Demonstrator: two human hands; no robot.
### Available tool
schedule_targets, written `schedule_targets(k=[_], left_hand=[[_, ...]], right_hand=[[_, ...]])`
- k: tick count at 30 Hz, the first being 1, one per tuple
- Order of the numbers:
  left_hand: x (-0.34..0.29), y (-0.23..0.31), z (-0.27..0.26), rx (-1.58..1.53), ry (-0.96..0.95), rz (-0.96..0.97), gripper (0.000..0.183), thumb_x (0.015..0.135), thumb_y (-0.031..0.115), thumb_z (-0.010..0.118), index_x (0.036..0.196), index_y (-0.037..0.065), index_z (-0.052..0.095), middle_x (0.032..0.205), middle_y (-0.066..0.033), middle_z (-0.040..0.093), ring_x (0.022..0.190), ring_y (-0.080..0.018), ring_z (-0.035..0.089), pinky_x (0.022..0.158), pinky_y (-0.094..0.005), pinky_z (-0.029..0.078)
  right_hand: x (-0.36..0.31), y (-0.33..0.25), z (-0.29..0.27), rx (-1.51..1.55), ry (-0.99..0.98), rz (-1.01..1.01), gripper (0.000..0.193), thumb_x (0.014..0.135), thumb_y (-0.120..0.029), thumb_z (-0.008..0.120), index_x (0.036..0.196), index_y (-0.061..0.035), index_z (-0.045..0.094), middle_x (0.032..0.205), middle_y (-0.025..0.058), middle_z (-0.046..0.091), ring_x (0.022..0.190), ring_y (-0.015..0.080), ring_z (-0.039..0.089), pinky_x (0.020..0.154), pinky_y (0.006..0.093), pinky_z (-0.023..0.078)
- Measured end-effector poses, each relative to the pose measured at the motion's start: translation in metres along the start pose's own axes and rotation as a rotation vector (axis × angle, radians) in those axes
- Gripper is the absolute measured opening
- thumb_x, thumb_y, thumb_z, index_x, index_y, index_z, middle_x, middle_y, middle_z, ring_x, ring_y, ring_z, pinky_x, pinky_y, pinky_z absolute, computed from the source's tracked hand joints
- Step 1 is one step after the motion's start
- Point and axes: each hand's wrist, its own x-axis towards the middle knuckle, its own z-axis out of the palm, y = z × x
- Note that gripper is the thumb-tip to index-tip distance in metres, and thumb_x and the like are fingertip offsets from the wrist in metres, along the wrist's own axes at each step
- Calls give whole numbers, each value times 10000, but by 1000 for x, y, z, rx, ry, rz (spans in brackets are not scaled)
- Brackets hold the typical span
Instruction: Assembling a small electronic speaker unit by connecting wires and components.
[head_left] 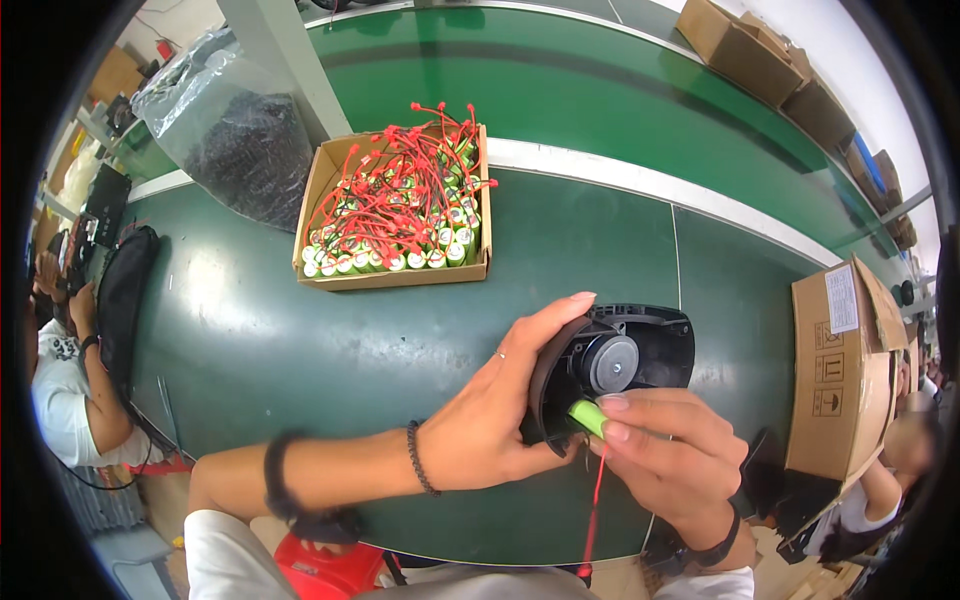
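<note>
My left hand point(490, 400) is wrapped round a black plastic housing point(660, 345), its open side facing up. Inside the housing sits a round grey speaker point(610, 363). Between the thumb and fingers of my right hand point(675, 445) is a green battery point(588, 416), tilted at the housing's near edge beside the speaker. A red wire point(594, 510) hangs from the battery toward the table's near edge. My fingers cover part of the battery, so I cannot tell how far inside the housing it sits.
An open cardboard box point(390, 281) of green batteries with red wires stands ahead. Behind it to the left is a clear plastic bag point(240, 140) of dark pieces. A closed carton point(840, 370) stands at right. People work at both sides; a red stool point(325, 570) is below.
</note>
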Motion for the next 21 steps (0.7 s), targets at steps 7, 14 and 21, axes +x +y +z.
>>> schedule_targets(k=[7,14,21], left_hand=[[-2,-2,4,-50,36,21,1051,750,52,813,1584,109,176,1397,-242,419,1282,-418,499,1091,-460,422],[-1,0,5,-41,31,47,1041,767,54,821,1581,102,174,1379,-241,429,1253,-412,506,1078,-456,423],[1,1,7,-41,25,83,1036,768,51,827,1577,81,180,1391,-239,424,1260,-406,494,1077,-450,423]], right_hand=[[-2,-9,-6,-107,-78,-28,293,694,37,833,971,45,737,1036,168,703,848,276,724,739,334,631],[0,-15,-8,-191,-134,-69,216,729,20,813,926,43,728,1049,162,694,862,269,720,732,321,627],[0,-27,-7,-234,-102,-34,261,688,69,829,920,-15,743,1073,130,690,874,275,712,685,316,589]])
